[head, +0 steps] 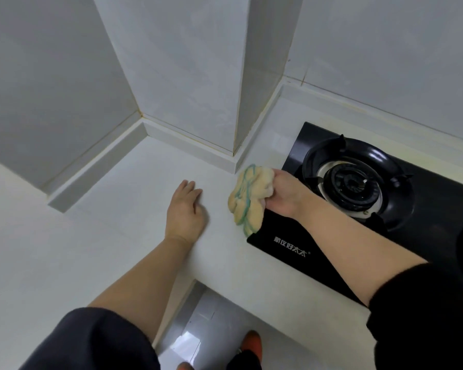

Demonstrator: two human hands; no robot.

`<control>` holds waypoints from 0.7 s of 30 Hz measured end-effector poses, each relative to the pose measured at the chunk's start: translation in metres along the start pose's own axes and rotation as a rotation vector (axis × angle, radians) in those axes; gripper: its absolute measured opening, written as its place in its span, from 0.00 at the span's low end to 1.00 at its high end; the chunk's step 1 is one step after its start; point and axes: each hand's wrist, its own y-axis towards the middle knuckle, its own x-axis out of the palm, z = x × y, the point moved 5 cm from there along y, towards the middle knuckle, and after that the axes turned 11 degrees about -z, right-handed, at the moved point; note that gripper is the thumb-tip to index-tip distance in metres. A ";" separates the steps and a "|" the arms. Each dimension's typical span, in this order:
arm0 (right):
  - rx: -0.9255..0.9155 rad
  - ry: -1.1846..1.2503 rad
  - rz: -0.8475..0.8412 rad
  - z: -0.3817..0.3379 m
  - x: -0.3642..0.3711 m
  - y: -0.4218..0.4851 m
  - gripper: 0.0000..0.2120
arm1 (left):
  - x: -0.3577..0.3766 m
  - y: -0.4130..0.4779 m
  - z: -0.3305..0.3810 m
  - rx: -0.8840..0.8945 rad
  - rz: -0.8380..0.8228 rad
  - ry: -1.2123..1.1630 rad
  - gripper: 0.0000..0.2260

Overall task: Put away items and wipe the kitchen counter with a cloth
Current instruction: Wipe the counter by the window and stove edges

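Observation:
A crumpled yellow cloth (247, 198) with green edging is bunched in my right hand (285, 194), which grips it at the left edge of the black stove. The cloth touches the white counter (104, 236) beside the stove's front left corner. My left hand (185, 212) rests flat on the counter, fingers straight, a little left of the cloth and holding nothing.
A black glass gas stove (292, 249) with a round burner (354, 180) fills the right side. A tiled wall pillar (198, 89) juts out behind the hands, with a raised white backsplash ledge (96, 166) along the walls. The grey floor (198, 329) shows below the counter's inner corner.

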 end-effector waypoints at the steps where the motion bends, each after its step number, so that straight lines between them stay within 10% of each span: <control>1: 0.006 0.072 0.039 0.001 -0.007 0.003 0.12 | 0.000 -0.001 0.000 0.001 -0.004 0.013 0.22; 7: -0.323 -1.172 0.505 -0.019 -0.039 -0.009 0.08 | 0.005 0.000 -0.001 0.021 0.005 0.057 0.19; 11: -0.259 -1.707 0.223 0.000 0.000 -0.019 0.07 | 0.005 0.001 -0.001 0.014 -0.003 0.081 0.22; 21: 0.040 -2.158 0.415 0.048 0.008 0.008 0.32 | 0.013 0.010 0.009 0.142 -0.076 0.374 0.29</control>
